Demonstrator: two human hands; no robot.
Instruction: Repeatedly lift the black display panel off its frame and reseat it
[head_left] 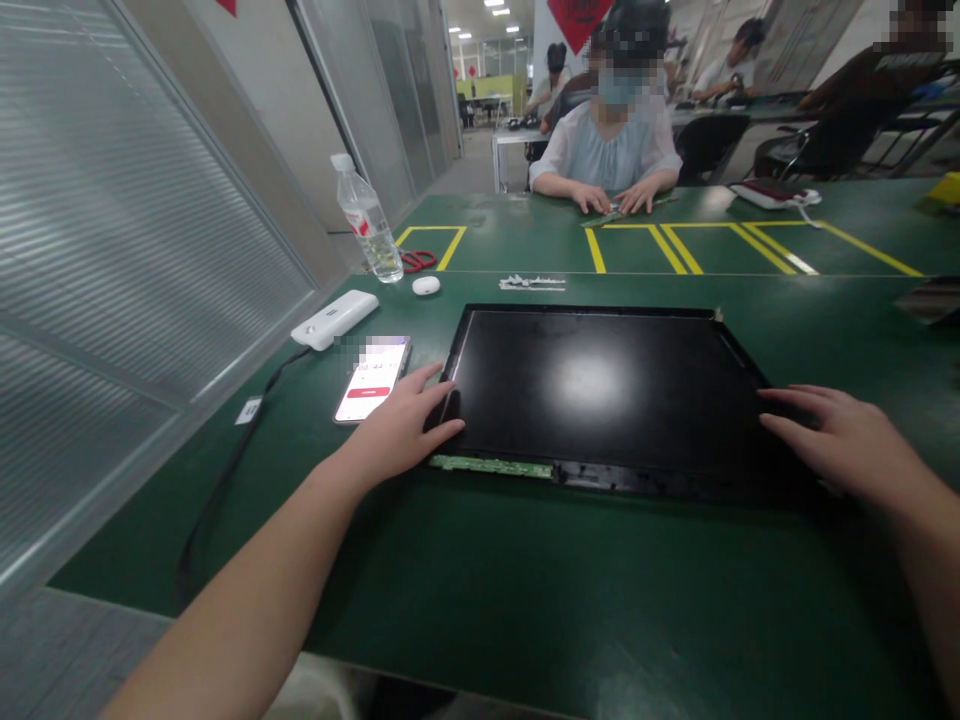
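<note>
A flat black display panel (600,390) with a dark frame lies on the green table before me. Along its near edge, a green circuit strip (491,467) shows on the left side. My left hand (401,420) is at the panel's left edge, fingers apart, with the fingertips and thumb over the frame. At the opposite edge, my right hand (832,435) has its fingers stretched out and its thumb apart, the tips over the right border. Whether the right fingertips press on the panel I cannot tell.
Left of the panel lie a lit phone (373,380), a white power bank (335,320) with a black cable, and a white earbud case (426,286). Behind them are a water bottle (367,220) and red-handled scissors (418,261). A co-worker (611,150) sits opposite.
</note>
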